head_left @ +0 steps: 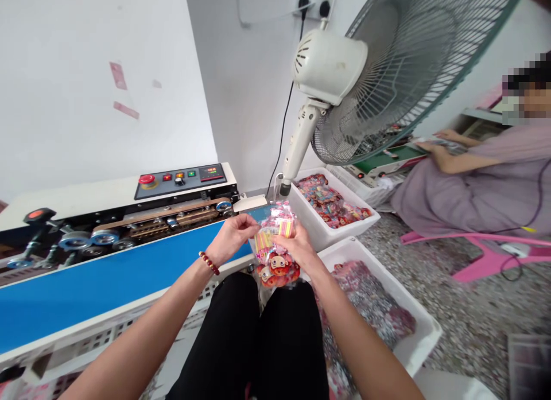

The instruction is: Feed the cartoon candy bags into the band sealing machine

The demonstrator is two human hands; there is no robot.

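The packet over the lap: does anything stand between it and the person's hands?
Nothing visible: the right hand holds the packet, and the left hand is at its edge, though contact is unclear.

The right hand (pixel 298 246) covers part of the packets (pixel 278 267), while the top edge crops the fan (pixel 387 73).

Left of the bare left hand (pixel 233 237), the flat blue conveyor belt (pixel 129 279) offers open passage, backed by a long white metal-rollered machine (pixel 129 212). A white, grey-caged fan (pixel 379 78) obstructs ahead-right; its clearance is hard to judge.
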